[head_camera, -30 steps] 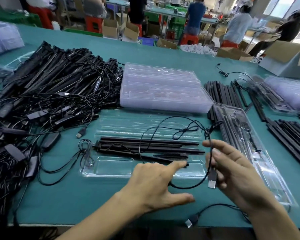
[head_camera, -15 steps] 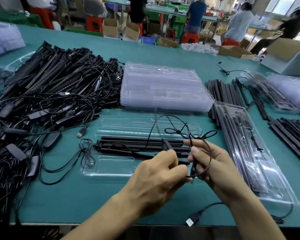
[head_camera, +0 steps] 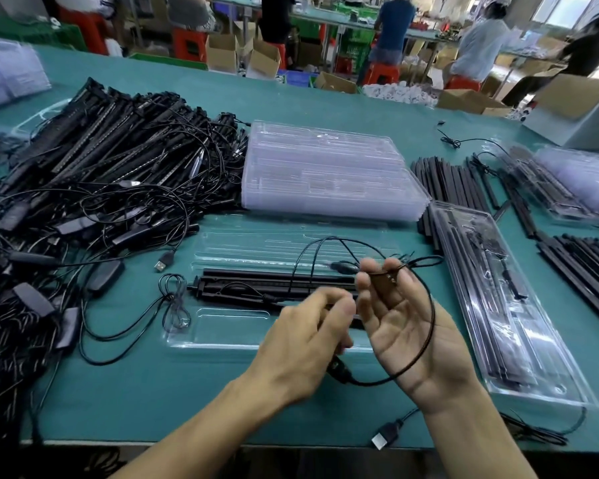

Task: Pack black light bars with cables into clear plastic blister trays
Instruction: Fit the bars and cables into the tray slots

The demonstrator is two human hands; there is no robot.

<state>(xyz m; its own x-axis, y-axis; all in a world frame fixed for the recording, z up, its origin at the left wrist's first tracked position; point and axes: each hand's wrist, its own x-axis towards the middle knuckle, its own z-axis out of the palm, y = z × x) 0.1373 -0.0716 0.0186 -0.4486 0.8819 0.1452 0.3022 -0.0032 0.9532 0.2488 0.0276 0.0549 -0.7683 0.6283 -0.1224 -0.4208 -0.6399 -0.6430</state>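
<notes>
I was in the middle of the coiling step. My right hand [head_camera: 405,326] lay palm up over the right end of the open tray [head_camera: 222,345], its fingertips [head_camera: 363,280] curled in and pinching gathered turns of the cable [head_camera: 432,309], which looped round the outside of that hand. My left hand [head_camera: 308,340], just beside it, had its fingers curled round the lower run of the same cable, close to a dark plug showing under it. The light bars [head_camera: 256,281] sat lengthwise in the tray's middle channel, straight ahead of me. The shallow pocket [head_camera: 232,323] on the near side looked unfilled.

My judgement: the bars were seated and only the lead remained to be stowed. The next move would call for finishing a tight coil without snagging the thin wire, then pressing it down into that pocket so it lay below the rim.

The loose pile of bars [head_camera: 101,160] lay to the left, the stack of empty trays [head_camera: 325,174] beyond, and a packed tray [head_camera: 491,288] on the right.
</notes>
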